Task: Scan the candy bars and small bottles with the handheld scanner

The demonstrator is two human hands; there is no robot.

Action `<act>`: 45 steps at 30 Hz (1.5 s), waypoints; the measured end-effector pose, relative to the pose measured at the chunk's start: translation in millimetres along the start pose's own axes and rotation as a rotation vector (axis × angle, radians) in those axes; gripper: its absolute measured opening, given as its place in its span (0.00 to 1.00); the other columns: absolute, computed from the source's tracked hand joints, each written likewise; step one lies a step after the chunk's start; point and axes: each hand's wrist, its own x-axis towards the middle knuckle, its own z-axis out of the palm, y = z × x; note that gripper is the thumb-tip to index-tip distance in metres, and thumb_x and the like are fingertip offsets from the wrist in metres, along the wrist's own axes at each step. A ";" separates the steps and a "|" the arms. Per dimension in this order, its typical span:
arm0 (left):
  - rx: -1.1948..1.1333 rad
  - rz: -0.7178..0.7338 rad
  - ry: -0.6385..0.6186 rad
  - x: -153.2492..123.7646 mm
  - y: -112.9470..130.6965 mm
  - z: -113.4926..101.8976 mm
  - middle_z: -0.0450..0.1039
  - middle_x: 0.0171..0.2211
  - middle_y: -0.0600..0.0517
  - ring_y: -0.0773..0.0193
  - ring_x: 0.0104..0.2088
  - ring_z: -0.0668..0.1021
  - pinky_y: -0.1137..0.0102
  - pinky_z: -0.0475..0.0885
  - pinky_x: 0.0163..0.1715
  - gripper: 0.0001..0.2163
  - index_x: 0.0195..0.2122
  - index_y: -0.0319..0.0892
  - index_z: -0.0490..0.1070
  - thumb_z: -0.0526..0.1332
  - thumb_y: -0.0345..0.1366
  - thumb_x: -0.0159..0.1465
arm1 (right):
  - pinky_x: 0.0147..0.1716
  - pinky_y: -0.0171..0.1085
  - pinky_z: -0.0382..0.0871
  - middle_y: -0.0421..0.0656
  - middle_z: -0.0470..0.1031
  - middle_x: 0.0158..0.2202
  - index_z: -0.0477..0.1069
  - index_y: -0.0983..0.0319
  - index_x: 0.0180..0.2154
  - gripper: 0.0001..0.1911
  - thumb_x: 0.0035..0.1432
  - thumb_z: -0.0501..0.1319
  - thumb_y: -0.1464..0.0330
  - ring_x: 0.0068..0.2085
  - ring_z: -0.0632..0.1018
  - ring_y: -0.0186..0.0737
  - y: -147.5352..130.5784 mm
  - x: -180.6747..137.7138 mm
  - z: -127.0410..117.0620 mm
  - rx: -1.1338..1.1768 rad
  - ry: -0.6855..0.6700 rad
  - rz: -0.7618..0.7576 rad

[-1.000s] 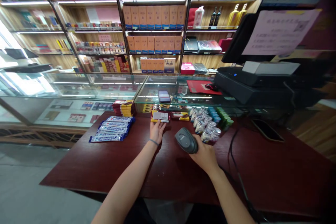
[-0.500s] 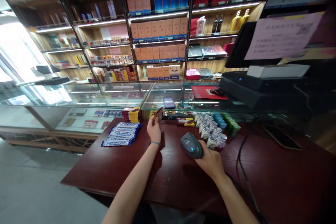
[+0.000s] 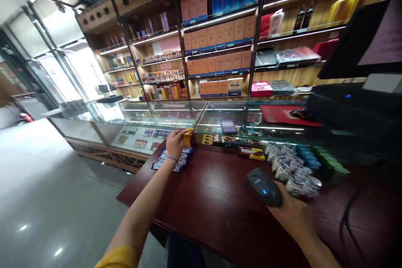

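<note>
My left hand (image 3: 174, 144) is over the stack of yellow-and-brown flat snack packs (image 3: 187, 140) at the table's far left. Its fingers are closed on a snack pack at the top of that stack; the hand hides much of it. Blue-and-white wrapped sticks (image 3: 185, 161) lie just below and beside this hand, partly covered by it. In my right hand (image 3: 290, 209) is a dark barcode scanner (image 3: 264, 186) with a blue light, held above the table. Another flat snack pack (image 3: 257, 154) lies by the glass counter, left of the small jars (image 3: 284, 167).
The dark red table (image 3: 216, 192) meets a glass display counter (image 3: 157, 113). Blue tubs (image 3: 307, 157) and green tubs (image 3: 329, 161) stand right of the jars. A black monitor (image 3: 348, 46) rises at the right, with a cable (image 3: 347, 213) on the table below.
My left hand has moved left with the snack pack, from beside the stack to its top. The view has turned left. The scanner stays in my right hand.
</note>
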 end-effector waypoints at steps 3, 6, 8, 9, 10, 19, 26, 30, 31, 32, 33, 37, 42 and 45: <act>0.115 0.035 -0.095 10.7 -18.0 -4.3 0.77 0.44 0.47 0.53 0.48 0.74 0.60 0.66 0.53 0.14 0.46 0.52 0.78 0.59 0.30 0.63 | 0.22 0.38 0.61 0.41 0.76 0.21 0.69 0.60 0.46 0.16 0.57 0.54 0.62 0.21 0.77 0.46 0.4 -0.1 0.6 -0.003 -0.001 0.003; 0.175 0.054 -0.176 19.0 -29.7 0.0 0.77 0.42 0.46 0.52 0.46 0.74 0.60 0.67 0.50 0.14 0.45 0.52 0.79 0.60 0.30 0.62 | 0.22 0.38 0.61 0.40 0.75 0.21 0.68 0.60 0.46 0.15 0.58 0.53 0.63 0.21 0.77 0.46 0.7 0.1 1.0 -0.008 0.000 -0.004; 0.191 0.051 -0.202 23.4 -34.8 4.9 0.77 0.41 0.46 0.52 0.45 0.75 0.61 0.67 0.49 0.12 0.42 0.52 0.80 0.60 0.30 0.62 | 0.22 0.38 0.61 0.40 0.75 0.20 0.68 0.60 0.46 0.15 0.58 0.53 0.64 0.21 0.77 0.46 1.2 0.1 1.5 -0.015 0.004 -0.012; 0.193 0.047 -0.210 25.3 -36.9 7.3 0.77 0.41 0.46 0.52 0.45 0.75 0.61 0.67 0.49 0.12 0.41 0.52 0.80 0.61 0.30 0.62 | 0.23 0.38 0.62 0.40 0.75 0.21 0.68 0.60 0.46 0.15 0.58 0.53 0.65 0.21 0.77 0.46 1.7 0.0 1.8 -0.018 0.003 -0.015; 0.192 0.042 -0.222 26.9 -38.7 9.4 0.77 0.41 0.46 0.52 0.45 0.75 0.62 0.67 0.49 0.11 0.41 0.53 0.80 0.61 0.31 0.62 | 0.23 0.38 0.62 0.40 0.75 0.21 0.67 0.60 0.46 0.15 0.58 0.53 0.65 0.21 0.77 0.46 2.2 -0.2 2.2 -0.021 0.001 -0.017; 0.301 0.094 -0.438 28.5 -46.7 14.3 0.74 0.47 0.46 0.57 0.48 0.74 0.67 0.69 0.49 0.20 0.51 0.54 0.75 0.56 0.26 0.62 | 0.23 0.37 0.63 0.39 0.75 0.20 0.67 0.61 0.46 0.15 0.57 0.53 0.67 0.21 0.78 0.45 4.2 0.3 2.9 -0.025 -0.004 -0.021; 0.487 0.173 -0.424 24.9 -35.5 12.4 0.72 0.50 0.43 0.52 0.54 0.71 0.59 0.66 0.55 0.19 0.54 0.46 0.71 0.53 0.27 0.63 | 0.24 0.36 0.62 0.40 0.75 0.20 0.68 0.62 0.47 0.16 0.58 0.54 0.65 0.21 0.77 0.44 6.0 -0.5 4.4 -0.019 0.005 -0.014; 0.482 0.212 -0.296 9.5 -13.9 27.3 0.67 0.57 0.40 0.48 0.59 0.67 0.54 0.61 0.60 0.19 0.55 0.42 0.68 0.54 0.27 0.63 | 0.26 0.36 0.64 0.43 0.78 0.25 0.71 0.63 0.45 0.15 0.57 0.55 0.66 0.24 0.79 0.43 8.0 1.6 1.1 -0.010 0.046 0.012; 0.453 0.221 -0.280 4.0 -6.2 34.9 0.66 0.58 0.41 0.48 0.60 0.66 0.54 0.60 0.61 0.20 0.56 0.42 0.68 0.54 0.27 0.62 | 0.26 0.36 0.64 0.44 0.79 0.25 0.71 0.63 0.45 0.16 0.57 0.55 0.66 0.24 0.79 0.43 8.9 2.4 -0.4 -0.015 0.053 0.020; 0.414 0.227 -0.269 -2.0 2.4 44.1 0.65 0.59 0.41 0.48 0.61 0.65 0.54 0.59 0.62 0.20 0.56 0.42 0.68 0.54 0.27 0.62 | 0.26 0.36 0.65 0.44 0.79 0.26 0.71 0.63 0.46 0.16 0.56 0.55 0.66 0.24 0.79 0.44 10.0 3.2 -1.9 -0.021 0.053 0.030; 0.367 0.235 -0.264 -8.5 11.9 54.7 0.65 0.60 0.41 0.48 0.61 0.65 0.54 0.59 0.62 0.20 0.56 0.42 0.68 0.54 0.27 0.62 | 0.26 0.36 0.65 0.45 0.80 0.27 0.72 0.63 0.46 0.16 0.56 0.56 0.66 0.25 0.79 0.44 11.6 3.9 -3.6 -0.028 0.053 0.046; 0.134 0.284 -0.274 -38.5 55.6 106.3 0.67 0.58 0.42 0.50 0.61 0.66 0.55 0.61 0.62 0.19 0.56 0.42 0.68 0.53 0.29 0.64 | 0.27 0.36 0.65 0.44 0.80 0.28 0.72 0.62 0.48 0.19 0.54 0.58 0.65 0.27 0.80 0.45 21.2 6.0 -9.8 -0.055 0.048 0.119; -0.154 0.259 -0.318 -77.1 110.2 169.9 0.68 0.56 0.42 0.50 0.60 0.68 0.54 0.63 0.61 0.18 0.54 0.45 0.70 0.55 0.29 0.64 | 0.25 0.35 0.62 0.41 0.79 0.25 0.73 0.60 0.46 0.18 0.53 0.59 0.62 0.25 0.79 0.44 35.4 8.2 -18.1 -0.086 0.026 0.233; -0.232 0.242 -0.352 -91.7 136.4 198.4 0.69 0.56 0.42 0.51 0.59 0.69 0.55 0.64 0.61 0.17 0.53 0.45 0.70 0.55 0.28 0.63 | 0.25 0.35 0.60 0.41 0.80 0.25 0.72 0.60 0.47 0.19 0.54 0.59 0.62 0.25 0.79 0.44 41.0 10.0 -22.8 -0.091 0.024 0.268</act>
